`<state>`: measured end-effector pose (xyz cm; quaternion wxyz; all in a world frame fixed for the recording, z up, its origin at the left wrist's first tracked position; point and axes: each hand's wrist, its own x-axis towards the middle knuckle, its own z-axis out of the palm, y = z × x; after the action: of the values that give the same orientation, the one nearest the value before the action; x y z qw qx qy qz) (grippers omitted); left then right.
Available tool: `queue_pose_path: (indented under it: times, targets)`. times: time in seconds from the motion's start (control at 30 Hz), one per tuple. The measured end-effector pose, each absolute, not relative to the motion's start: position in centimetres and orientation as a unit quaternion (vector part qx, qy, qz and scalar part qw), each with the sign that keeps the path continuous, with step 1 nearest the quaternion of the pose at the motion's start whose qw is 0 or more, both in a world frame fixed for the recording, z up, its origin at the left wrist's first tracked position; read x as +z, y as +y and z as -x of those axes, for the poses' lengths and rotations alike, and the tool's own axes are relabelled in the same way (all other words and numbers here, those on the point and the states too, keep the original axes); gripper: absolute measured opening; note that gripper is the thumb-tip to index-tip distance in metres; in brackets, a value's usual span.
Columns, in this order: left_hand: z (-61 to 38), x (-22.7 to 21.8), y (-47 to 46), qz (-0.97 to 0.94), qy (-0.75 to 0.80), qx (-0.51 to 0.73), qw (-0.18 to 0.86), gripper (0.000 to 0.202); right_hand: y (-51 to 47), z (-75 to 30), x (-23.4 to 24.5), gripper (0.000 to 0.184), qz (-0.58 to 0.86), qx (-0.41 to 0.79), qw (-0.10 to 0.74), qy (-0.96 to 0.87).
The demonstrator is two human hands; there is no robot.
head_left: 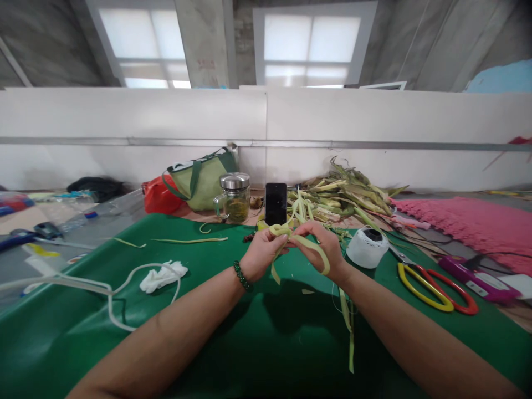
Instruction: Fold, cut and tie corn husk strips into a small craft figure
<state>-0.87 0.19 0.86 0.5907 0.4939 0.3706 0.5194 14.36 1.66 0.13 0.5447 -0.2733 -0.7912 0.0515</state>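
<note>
My left hand (261,252), with a green bead bracelet at the wrist, pinches a pale green leaf strip (280,228) that curls into a small loop. Close beside it, my right hand (320,244) has its fingers closed on the same strip work, and a broad strip end (313,249) bends down across the fingers. Another end hangs below my left fingertips. Exactly how the strips cross between the fingertips is too small to tell. Long thin strips (346,316) lie on the green sheet below my right wrist.
Right of my hands are a white spool (368,247) and scissors (432,288) with yellow and red handles. Behind stand a phone (276,204), a glass mug (236,202), a green bag (203,180) and piled leaves (349,191). Crumpled tissue (163,276) and white tubing (110,299) lie left.
</note>
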Motion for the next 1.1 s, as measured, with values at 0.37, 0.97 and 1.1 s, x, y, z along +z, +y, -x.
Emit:
queue_pose_path:
  times: [0.37, 0.97, 1.1]
  targets:
    - [1.0, 1.0, 0.2, -0.510, 0.390, 0.519, 0.564, 0.022, 2.1, -16.2, 1.8, 0.010, 0.227, 0.195, 0.501, -0.812]
    - [0.7, 0.6, 0.0, -0.582, 0.401, 0.412, 0.575, 0.016, 3.5, -15.1, 0.4, 0.024, 0.299, 0.521, 0.457, -0.656]
    - [1.1, 0.7, 0.3, -0.574, 0.390, 0.399, 0.599, 0.026, 2.2, -15.1, 1.3, 0.020, 0.274, 0.293, 0.499, -0.768]
